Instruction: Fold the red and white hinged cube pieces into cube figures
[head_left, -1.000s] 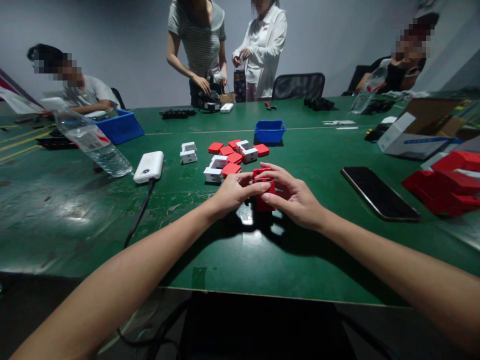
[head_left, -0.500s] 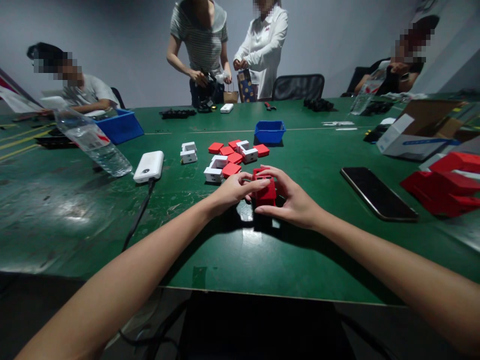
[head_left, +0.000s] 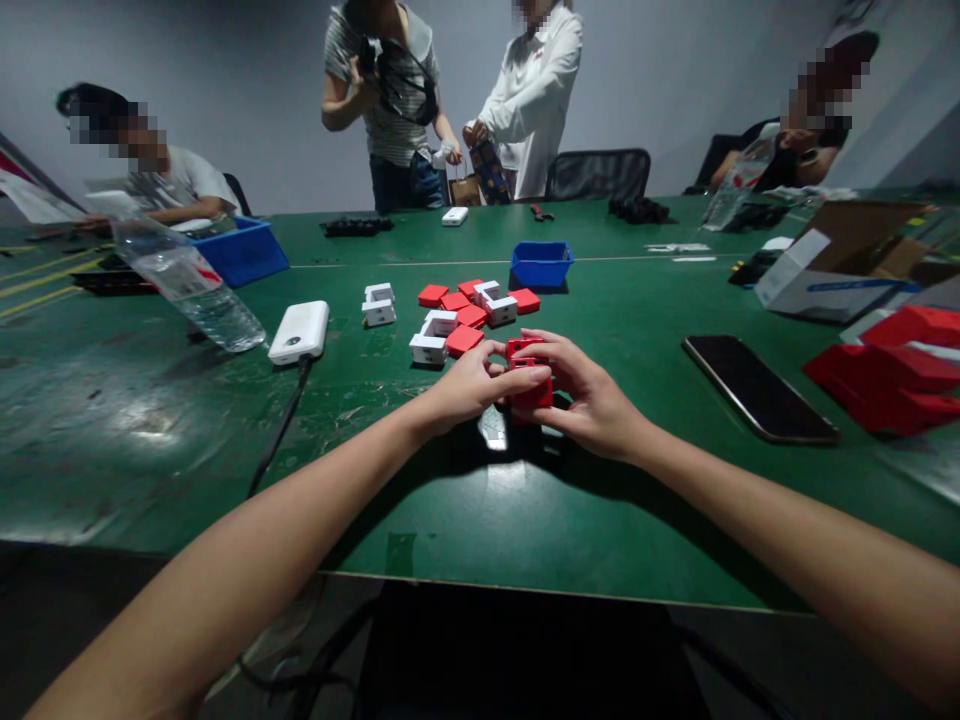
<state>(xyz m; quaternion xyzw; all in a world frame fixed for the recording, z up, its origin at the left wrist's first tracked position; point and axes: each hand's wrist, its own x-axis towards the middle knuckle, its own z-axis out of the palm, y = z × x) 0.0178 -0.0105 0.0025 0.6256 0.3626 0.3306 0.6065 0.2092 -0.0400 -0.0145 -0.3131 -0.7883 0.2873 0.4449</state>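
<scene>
both my hands meet over the middle of the green table [head_left: 150, 420], closed on one red plastic piece [head_left: 532, 385]. my left hand [head_left: 465, 388] comes in from the left, with thumb and forefinger pinched on the piece's near top edge. my right hand [head_left: 592, 400] cups it from the right, fingers curled over the top and the thumb low at the front. so both grips are narrow and full, holding the same piece. it sits low over the table; i cannot tell if it touches the top.

just beyond my knuckles lies a cluster of loose red and white pieces [head_left: 459, 318], and two white pieces [head_left: 379, 305] sit a little apart to its left. behind the cluster stands a small blue bin [head_left: 541, 264]. to my left is a white power bank [head_left: 299, 332] with a black cable [head_left: 279, 432] running toward me, and past it a tilted water bottle [head_left: 191, 285]. to my right a black phone [head_left: 757, 388] lies flat, with a heap of red parts [head_left: 892, 380] near the table's edge and a cardboard box [head_left: 847, 255] behind.

two people stand at the far end, and others sit at the far left and far right.
</scene>
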